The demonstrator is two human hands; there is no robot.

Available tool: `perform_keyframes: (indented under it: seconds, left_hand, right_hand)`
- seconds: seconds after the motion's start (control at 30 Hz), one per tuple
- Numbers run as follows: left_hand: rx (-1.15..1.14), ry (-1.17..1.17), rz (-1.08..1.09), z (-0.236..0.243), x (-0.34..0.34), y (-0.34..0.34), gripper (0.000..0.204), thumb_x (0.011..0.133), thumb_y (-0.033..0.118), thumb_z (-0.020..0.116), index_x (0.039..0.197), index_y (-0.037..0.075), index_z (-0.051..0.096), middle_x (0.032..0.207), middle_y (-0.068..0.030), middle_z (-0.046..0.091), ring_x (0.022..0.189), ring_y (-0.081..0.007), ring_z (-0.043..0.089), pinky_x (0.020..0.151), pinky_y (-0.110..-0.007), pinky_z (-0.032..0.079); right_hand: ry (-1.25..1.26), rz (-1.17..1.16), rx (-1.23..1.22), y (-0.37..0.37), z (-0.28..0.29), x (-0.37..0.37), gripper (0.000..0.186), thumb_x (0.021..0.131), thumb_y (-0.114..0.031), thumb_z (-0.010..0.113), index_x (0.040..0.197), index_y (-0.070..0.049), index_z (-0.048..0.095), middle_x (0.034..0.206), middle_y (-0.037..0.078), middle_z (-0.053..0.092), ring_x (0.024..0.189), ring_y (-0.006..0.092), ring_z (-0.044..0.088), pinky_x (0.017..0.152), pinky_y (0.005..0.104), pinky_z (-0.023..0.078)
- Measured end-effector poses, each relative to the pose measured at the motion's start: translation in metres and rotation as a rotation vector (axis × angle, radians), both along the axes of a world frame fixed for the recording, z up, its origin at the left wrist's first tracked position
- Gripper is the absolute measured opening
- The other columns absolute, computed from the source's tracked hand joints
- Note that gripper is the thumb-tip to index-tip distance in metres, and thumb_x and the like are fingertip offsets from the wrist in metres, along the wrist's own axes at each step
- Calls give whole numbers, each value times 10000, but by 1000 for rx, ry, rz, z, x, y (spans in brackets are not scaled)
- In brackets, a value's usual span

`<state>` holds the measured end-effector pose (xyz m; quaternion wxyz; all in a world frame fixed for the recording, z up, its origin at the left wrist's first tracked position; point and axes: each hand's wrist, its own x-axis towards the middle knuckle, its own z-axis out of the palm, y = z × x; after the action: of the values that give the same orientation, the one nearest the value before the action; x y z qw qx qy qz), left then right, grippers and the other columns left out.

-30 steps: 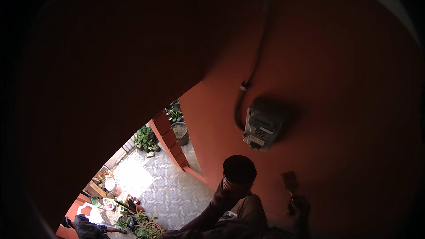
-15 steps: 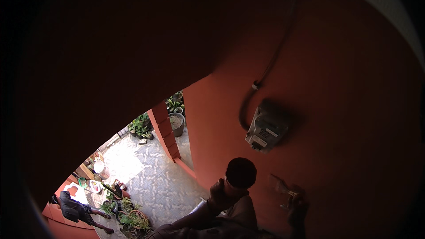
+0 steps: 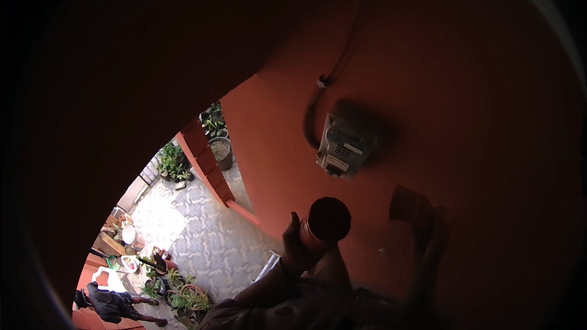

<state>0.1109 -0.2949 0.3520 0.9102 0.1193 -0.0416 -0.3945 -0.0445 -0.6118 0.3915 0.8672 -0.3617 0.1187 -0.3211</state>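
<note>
Two bare forearms, rising from the lower edge. No sleeve, glove, watch or ring visible on either. Left hand [image 3: 298, 245] lit along thumb and knuckles, outline sharp. Right hand [image 3: 428, 232] blurred and in deep shadow, fingers not separable. Below the left hand, a rounded fold of reddish-brown cloth, darker toward the wrist; whether garment or knee, impossible to tell.

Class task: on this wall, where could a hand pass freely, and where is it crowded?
Free: bare red wall right of the grey box, above the brush. Crowded: around the can in the left hand, and beside the box's cable.
</note>
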Motion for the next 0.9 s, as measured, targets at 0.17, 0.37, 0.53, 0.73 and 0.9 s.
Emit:
perform_keyframes:
  seconds: [0.17, 0.37, 0.53, 0.73, 0.9]
  left_hand:
    - [-94, 87, -74, -8, 2, -12, 666, 1064, 584, 406, 1506, 92, 483, 1461, -163, 561, 1330, -338, 573, 1071, -523, 511]
    - [-188, 87, -76, 3, 1, -23, 619, 1066, 545, 424, 1461, 80, 529, 1408, -143, 602, 1264, -292, 612, 1021, -471, 545]
    - [-23, -235, 47, -1, -10, -24, 596, 1059, 525, 453, 1422, 63, 553, 1374, -132, 609, 1263, -280, 602, 1049, -464, 525]
    - [-52, 55, -89, -4, -14, -28, 626, 1023, 538, 518, 1427, 61, 550, 1390, -151, 598, 1305, -311, 576, 1093, -491, 492]
    - [-6, 157, -59, -6, -21, -31, 655, 1022, 551, 503, 1440, 48, 538, 1397, -163, 601, 1313, -320, 576, 1112, -487, 483]
  right_hand:
    - [-284, 262, 165, -24, 31, -20, 503, 1036, -352, 659, 1411, -51, 513, 1282, 121, 631, 1094, 211, 647, 942, 369, 552]
    - [-209, 70, -184, 33, 92, -32, 598, 941, -276, 797, 1369, 32, 514, 1223, 172, 631, 927, 200, 707, 777, 313, 643]
    - [116, -586, -1290, 106, 117, 4, 386, 835, -143, 886, 1113, -13, 651, 999, 95, 709, 842, 155, 705, 711, 295, 606]
    - [143, -176, -1333, 145, 136, 26, 436, 832, -39, 864, 1196, -15, 626, 912, 112, 707, 656, 99, 680, 536, 269, 572]
    - [220, 12, -1162, 163, 130, 34, 306, 874, -43, 829, 1127, -29, 658, 873, 92, 710, 607, 95, 681, 497, 252, 544]
